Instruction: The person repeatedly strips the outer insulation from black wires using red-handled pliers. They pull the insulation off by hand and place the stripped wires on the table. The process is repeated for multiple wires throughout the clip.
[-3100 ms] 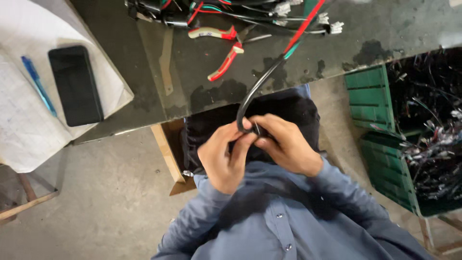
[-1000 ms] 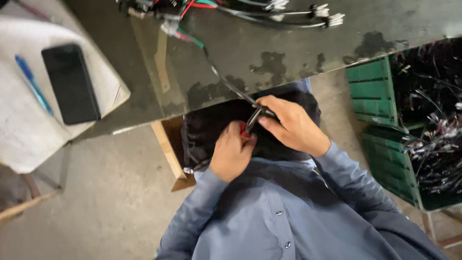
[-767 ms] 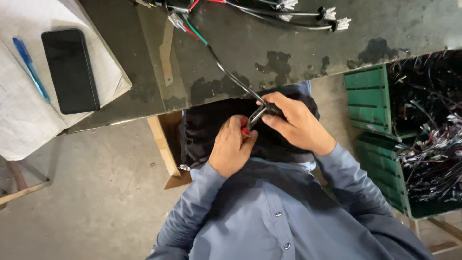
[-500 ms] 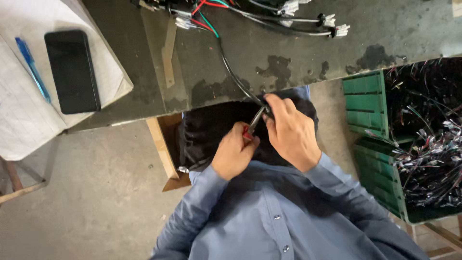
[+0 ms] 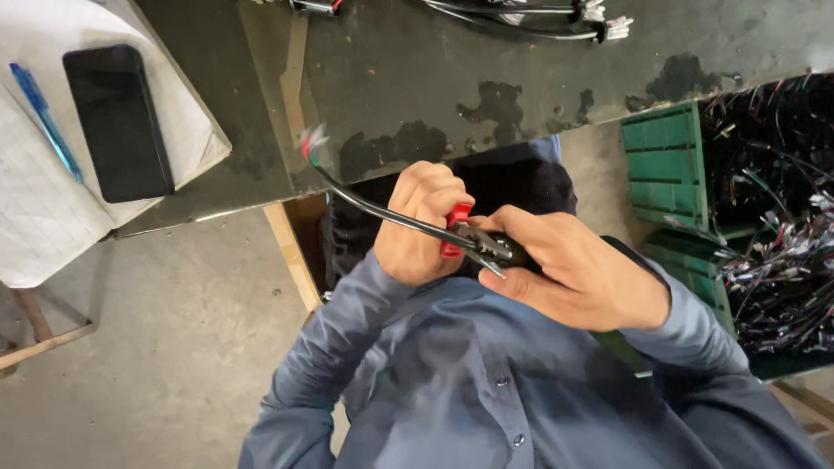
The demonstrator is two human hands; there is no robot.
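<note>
Just below the dark workbench's [image 5: 521,78] near edge, the left hand [image 5: 426,221] grips red-handled pliers [image 5: 465,239], biting a black cable [image 5: 373,208] the right hand [image 5: 573,274] clasps. Green crates [image 5: 665,161] at right hold tangled wiring [image 5: 773,217].

One black flat phone [image 5: 119,122] and one blue pen [image 5: 45,121] lie on one white sheet of paper [image 5: 52,217] on the dark counter [image 5: 486,69]. One pair of red-handled pliers [image 5: 465,243] and one black sheathed cable [image 5: 373,208] sit between two hands, left [image 5: 423,221] and right [image 5: 573,274]. Two green plastic crates [image 5: 665,161] hold wire bundles too many to count.
</note>
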